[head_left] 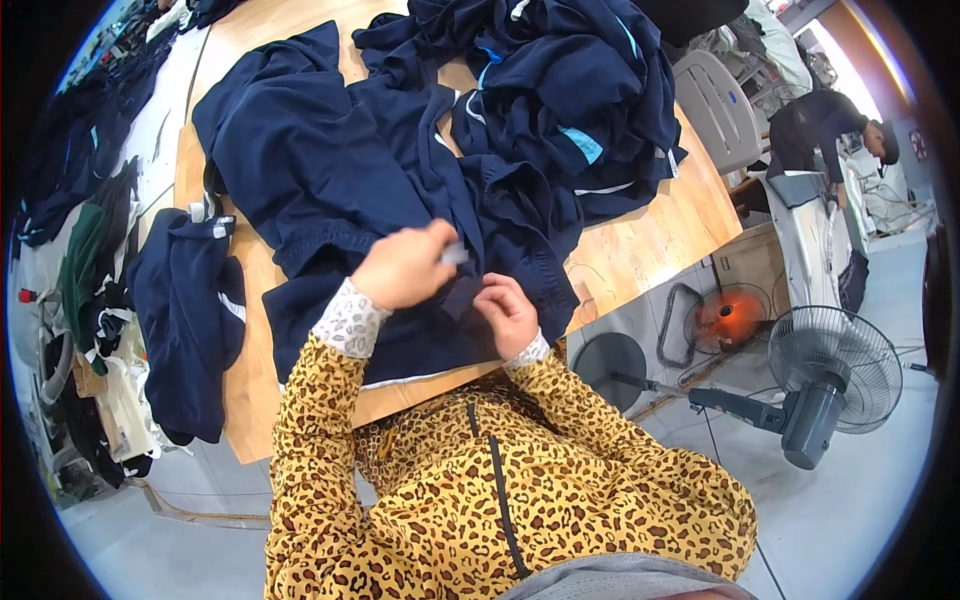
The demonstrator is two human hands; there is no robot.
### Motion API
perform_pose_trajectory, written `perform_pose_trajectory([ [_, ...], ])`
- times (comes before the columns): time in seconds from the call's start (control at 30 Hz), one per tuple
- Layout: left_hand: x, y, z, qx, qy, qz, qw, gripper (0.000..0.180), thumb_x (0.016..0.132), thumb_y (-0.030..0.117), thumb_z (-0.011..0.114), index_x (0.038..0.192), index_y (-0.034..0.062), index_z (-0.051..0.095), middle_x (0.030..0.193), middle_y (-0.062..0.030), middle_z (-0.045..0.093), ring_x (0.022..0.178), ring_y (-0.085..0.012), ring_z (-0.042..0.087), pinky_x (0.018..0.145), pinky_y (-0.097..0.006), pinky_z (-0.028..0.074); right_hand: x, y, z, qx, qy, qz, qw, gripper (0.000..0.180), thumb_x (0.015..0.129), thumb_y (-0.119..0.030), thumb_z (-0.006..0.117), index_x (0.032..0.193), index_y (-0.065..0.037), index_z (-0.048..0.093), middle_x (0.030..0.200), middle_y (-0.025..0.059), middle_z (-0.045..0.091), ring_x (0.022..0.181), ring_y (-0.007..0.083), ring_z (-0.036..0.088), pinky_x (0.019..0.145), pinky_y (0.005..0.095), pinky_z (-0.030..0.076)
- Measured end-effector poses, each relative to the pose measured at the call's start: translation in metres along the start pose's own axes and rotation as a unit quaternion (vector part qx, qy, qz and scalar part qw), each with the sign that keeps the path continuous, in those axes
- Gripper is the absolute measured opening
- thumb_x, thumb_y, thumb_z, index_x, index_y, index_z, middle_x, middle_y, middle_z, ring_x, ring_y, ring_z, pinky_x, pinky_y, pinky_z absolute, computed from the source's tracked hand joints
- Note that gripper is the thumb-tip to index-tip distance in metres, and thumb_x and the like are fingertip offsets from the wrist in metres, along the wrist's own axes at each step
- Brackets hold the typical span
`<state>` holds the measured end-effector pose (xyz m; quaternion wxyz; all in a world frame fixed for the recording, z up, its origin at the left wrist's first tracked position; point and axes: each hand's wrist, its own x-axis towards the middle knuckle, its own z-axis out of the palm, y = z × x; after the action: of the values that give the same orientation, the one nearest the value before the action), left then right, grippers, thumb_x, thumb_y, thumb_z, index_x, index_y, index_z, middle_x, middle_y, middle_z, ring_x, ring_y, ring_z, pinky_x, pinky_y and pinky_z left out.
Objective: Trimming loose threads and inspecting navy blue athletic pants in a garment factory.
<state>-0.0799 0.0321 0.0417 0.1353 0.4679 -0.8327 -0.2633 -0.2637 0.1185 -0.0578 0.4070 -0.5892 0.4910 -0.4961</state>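
Over the table, I have left hand gripping small grey object, right hand pinching navy garment.

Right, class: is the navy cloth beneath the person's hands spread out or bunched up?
Spread out: the navy cloth lies mostly flat on the table beneath the left hand and right hand. Doubled layers: cannot tell.

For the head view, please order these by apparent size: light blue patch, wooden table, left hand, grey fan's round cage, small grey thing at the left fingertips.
Largest to smallest:
1. Wooden table, partly covered
2. Grey fan's round cage
3. Left hand
4. Light blue patch
5. Small grey thing, blurred
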Motion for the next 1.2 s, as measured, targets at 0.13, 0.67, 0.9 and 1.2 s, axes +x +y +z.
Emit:
perform_pose_trajectory([
  [0.13,0.036,-0.032,0.008,-0.230,0.164,-0.160,0.946,0.042,0.074,0.029,0.069,0.098,-0.0042,0.061,0.079,-0.0138,0.065,0.073,-0.0221,0.064,0.068,-0.032,0.049,-0.002,-0.017,0.015,-0.090,-0.037,-0.098,0.990,0.008,0.076,0.000,0.063,0.084,-0.001,0.061,0.109,0.0156,0.053,0.095,0.0284,0.057,0.081,0.0319,0.046],
  [0.67,0.070,-0.092,0.037,-0.766,0.194,-0.159,0.592,0.033,0.083,0.002,0.054,0.115,-0.0005,0.048,0.067,-0.0018,0.051,0.043,-0.0064,0.039,0.039,-0.020,0.029,-0.007,-0.008,-0.002,0.046,0.008,0.043,0.998,0.006,0.088,-0.005,0.055,0.090,0.001,0.057,0.101,0.0083,0.057,0.082,0.0133,0.057,0.072,0.0237,0.046],
  [0.9,0.073,-0.079,0.047,-0.230,0.179,-0.261,0.920,0.052,0.066,0.045,0.075,0.077,-0.0058,0.067,0.075,-0.0160,0.067,0.071,-0.0267,0.065,0.072,-0.034,0.049,0.018,-0.021,-0.009,0.077,0.004,-0.114,0.990,0.031,0.095,-0.017,0.045,0.076,0.005,0.056,0.079,0.0111,0.059,0.075,0.0155,0.057,0.071,0.0257,0.045],
  [1.2,0.052,-0.103,0.050,-0.585,0.108,-0.194,0.780,0.010,0.084,0.016,0.062,0.081,0.0088,0.056,0.054,0.0024,0.049,0.045,-0.0073,0.046,0.037,-0.021,0.032,0.114,-0.001,0.035,0.037,0.001,0.164,0.986,0.044,0.081,-0.006,0.064,0.124,-0.014,0.056,0.106,0.0114,0.061,0.084,0.0115,0.057,0.078,0.0232,0.047],
])
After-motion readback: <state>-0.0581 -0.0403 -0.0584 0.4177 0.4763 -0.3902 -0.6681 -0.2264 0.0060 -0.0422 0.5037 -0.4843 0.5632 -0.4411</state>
